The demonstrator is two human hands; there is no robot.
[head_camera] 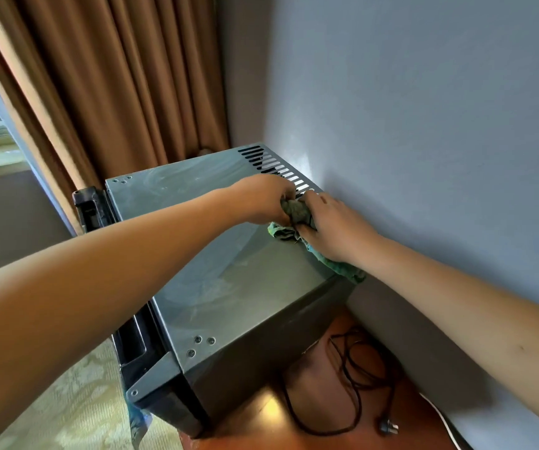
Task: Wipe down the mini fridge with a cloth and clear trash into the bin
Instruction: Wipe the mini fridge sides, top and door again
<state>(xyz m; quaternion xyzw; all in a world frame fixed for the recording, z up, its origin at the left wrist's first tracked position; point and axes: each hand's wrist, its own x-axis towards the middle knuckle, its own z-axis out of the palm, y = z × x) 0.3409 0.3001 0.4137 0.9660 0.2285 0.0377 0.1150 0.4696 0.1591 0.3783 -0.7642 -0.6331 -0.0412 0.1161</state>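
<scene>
Beside the grey wall [424,108], left hand [261,199] and right hand [333,228] both clutch the crumpled green cloth [297,219] (apparently regathering it) at two o'clock atop the grey metal mini fridge [216,271].

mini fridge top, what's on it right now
A bunched green cloth lies near the vent slots, gripped by the left hand and right hand. The surface under the cloth and hands is hidden.

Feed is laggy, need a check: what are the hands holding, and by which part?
Both hands hold the green cloth on the mini fridge top: left hand grips its bunched end, right hand its middle.
</scene>
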